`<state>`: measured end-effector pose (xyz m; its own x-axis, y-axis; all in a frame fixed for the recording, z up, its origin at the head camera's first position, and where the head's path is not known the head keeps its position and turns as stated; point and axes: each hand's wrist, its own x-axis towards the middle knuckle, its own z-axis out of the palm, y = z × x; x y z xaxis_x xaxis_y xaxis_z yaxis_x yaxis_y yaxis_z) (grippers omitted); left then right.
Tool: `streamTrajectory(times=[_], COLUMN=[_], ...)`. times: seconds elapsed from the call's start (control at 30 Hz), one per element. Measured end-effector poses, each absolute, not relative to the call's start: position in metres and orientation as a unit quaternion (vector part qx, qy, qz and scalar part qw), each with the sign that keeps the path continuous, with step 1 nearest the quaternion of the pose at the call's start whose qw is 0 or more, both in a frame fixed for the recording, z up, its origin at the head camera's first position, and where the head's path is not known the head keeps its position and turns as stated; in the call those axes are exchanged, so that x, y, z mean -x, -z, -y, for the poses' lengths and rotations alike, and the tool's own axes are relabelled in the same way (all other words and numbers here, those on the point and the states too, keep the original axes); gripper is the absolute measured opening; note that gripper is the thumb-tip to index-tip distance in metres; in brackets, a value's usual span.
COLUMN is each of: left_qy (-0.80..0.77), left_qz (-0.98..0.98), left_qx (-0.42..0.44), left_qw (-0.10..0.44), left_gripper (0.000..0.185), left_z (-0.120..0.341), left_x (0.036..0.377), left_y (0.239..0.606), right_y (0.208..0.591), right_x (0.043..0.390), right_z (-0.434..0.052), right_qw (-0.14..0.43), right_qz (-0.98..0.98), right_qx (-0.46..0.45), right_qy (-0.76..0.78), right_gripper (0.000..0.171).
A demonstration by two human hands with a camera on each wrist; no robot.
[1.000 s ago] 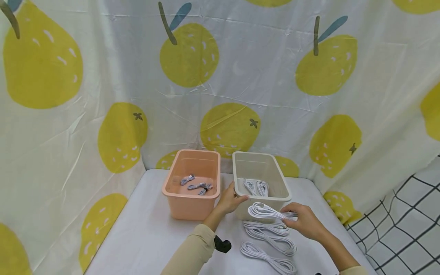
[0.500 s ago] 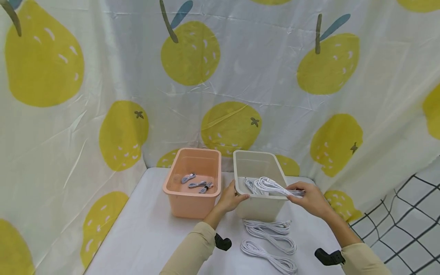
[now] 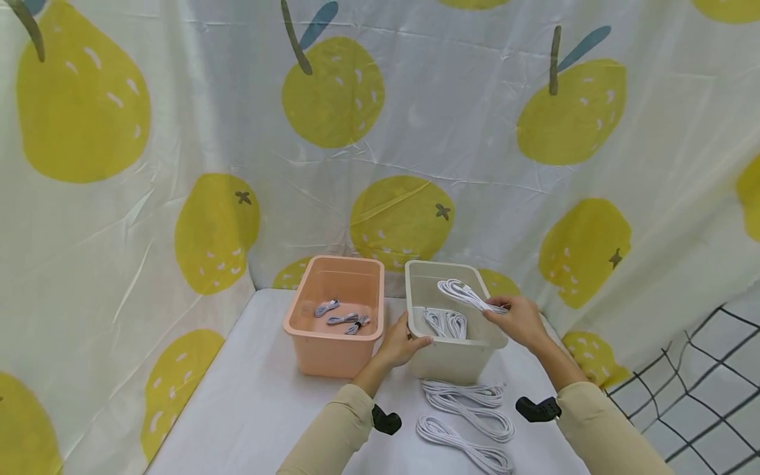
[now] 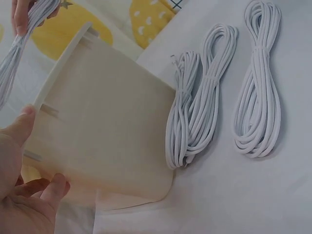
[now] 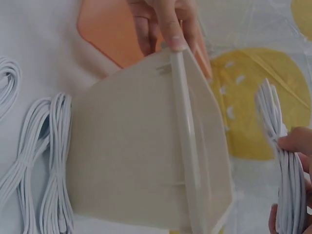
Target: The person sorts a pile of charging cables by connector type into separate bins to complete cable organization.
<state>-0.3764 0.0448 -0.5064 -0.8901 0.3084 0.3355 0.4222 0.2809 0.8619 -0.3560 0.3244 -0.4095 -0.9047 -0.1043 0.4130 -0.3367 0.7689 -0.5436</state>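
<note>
My left hand [image 3: 410, 342] grips the front left corner of a white bin [image 3: 452, 363], thumb over the rim; the left wrist view shows its fingers [image 4: 29, 195] against the bin wall [image 4: 107, 141]. My right hand [image 3: 503, 308] pinches a coiled white cable [image 3: 462, 291] and holds it in the air above the bin's far half. In the right wrist view that coil [image 5: 288, 165] hangs beside the bin [image 5: 141, 156]. Two more white coils [image 3: 445, 323] lie inside the bin.
A pink bin [image 3: 332, 356] stands left of the white one, holding a few small grey cables [image 3: 343, 320]. White cable coils [image 3: 469, 399] [image 3: 466, 448] lie on the white table in front of the bin. A fruit-print curtain encloses the back and sides.
My right hand lifted the white coil from just above the table pile, up and back over the white bin. My left hand stayed on the bin's corner.
</note>
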Motion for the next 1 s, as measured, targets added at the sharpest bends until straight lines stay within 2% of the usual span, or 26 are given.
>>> streamTrajectory(times=[0.37, 0.6, 0.83, 0.9, 1.0], left_qy=[0.541, 0.529, 0.535, 0.535, 0.536], left_qz=[0.810, 0.818, 0.811, 0.811, 0.811], left_qx=[0.220, 0.220, 0.230, 0.229, 0.226], left_qw=[0.050, 0.047, 0.055, 0.055, 0.061], left_gripper=[0.071, 0.069, 0.067, 0.068, 0.068], left_z=[-0.045, -0.046, -0.046, -0.046, -0.045], left_x=[0.379, 0.378, 0.376, 0.376, 0.378], left_y=[0.506, 0.509, 0.508, 0.508, 0.507], right_y=[0.415, 0.423, 0.431, 0.433, 0.435], right_x=[0.389, 0.406, 0.414, 0.414, 0.414], right_z=[-0.298, -0.287, -0.284, -0.283, -0.282], right_qw=[0.236, 0.209, 0.149, 0.132, 0.132], right_qz=[0.912, 0.915, 0.927, 0.929, 0.927], right_qx=[-0.026, 0.014, 0.011, 0.006, -0.010], right_qy=[-0.334, -0.343, -0.345, -0.345, -0.350], right_gripper=[0.026, 0.026, 0.064, 0.065, 0.058])
